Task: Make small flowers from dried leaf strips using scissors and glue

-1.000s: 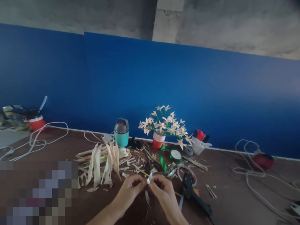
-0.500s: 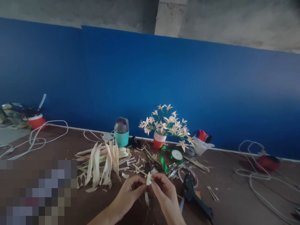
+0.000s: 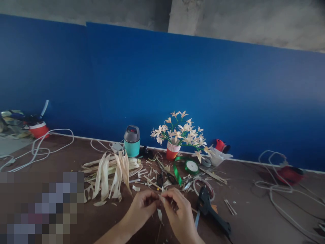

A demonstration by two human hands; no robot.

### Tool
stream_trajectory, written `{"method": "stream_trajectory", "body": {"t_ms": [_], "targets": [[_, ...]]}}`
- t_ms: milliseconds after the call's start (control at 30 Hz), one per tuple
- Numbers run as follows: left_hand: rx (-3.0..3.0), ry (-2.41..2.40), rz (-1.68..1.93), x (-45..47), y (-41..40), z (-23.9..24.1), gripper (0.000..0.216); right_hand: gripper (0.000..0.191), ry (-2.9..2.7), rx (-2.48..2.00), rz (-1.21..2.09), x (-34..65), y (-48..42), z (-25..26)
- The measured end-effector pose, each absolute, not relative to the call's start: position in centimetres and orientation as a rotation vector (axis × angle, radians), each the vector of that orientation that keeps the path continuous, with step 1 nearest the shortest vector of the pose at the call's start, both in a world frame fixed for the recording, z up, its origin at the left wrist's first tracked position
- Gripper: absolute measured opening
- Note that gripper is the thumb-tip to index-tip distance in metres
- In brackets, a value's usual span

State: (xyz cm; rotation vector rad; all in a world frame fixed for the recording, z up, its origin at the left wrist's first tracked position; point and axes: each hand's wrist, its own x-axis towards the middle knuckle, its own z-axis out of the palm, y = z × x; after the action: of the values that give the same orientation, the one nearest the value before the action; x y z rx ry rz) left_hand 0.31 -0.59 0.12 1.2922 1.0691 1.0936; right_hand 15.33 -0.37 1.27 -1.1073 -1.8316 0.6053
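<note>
My left hand and my right hand meet low in the middle of the view, fingertips pinched together. Between them they pinch a small pale leaf strip whose tip hangs down below the fingers. Just beyond the hands lie scissors among pale scraps. A pile of long dried leaf strips lies to the left of my left hand. A black glue gun rests right of my right hand.
A red cup with pale handmade flowers stands at the back by the blue wall, with a green ribbon roll, a teal flask and a red-and-white container. White cables loop at right and left. A blurred patch covers the lower left.
The view has tilted slightly upward. My hands have drawn closer, and the pale piece that stood up between the fingertips is now mostly tucked into them.
</note>
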Motion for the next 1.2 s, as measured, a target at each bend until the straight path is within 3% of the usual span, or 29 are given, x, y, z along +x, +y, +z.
{"method": "stream_trajectory", "body": {"t_ms": [633, 1200], "targets": [[1.238, 1.125, 1.090, 0.56, -0.82, 0.55, 0.023, 0.012, -1.863, -1.062, 0.541, 15.30, -0.56, 0.96], [1.223, 1.054, 1.118, 0.30, -0.75, 0.29, 0.019, 0.016, -1.771, -1.135, 0.714, 15.09, -0.57, 1.36]]}}
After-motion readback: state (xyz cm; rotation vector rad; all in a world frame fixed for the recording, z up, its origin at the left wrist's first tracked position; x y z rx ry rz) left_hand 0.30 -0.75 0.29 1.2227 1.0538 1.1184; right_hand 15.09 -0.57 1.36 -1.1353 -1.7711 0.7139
